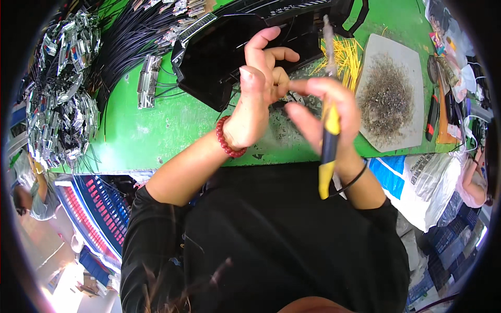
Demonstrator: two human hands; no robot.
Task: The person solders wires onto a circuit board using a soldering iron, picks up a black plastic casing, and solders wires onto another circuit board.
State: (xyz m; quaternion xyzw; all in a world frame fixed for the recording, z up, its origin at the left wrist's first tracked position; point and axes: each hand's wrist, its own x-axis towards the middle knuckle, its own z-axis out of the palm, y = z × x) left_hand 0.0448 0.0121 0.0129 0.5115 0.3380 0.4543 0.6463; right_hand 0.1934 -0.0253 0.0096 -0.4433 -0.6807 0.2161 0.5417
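My left hand (pixel 261 78), with a red bead bracelet (pixel 229 138) at its wrist, is raised over the bench. Its thumb and index finger stand apart, the other fingers are half bent, and I see nothing in it. My right hand (pixel 339 107), blurred by motion, holds a soldering iron (pixel 330 135) with a yellow and black handle. The iron's metal tip points away from me. The right fingertips are close to the left fingers; whether they touch I cannot tell. Beyond my hands lies a glossy black angular housing (pixel 209 62), partly hidden by the left hand.
Bundles of clear and silver parts (pixel 62 115) with black wires (pixel 122 47) fill the left side. One such part (pixel 148 82) lies beside the housing. Yellow strands (pixel 344 57) and a grey board (pixel 373 55) with dark crumbs are at right. White bags (pixel 428 182) sit below the edge.
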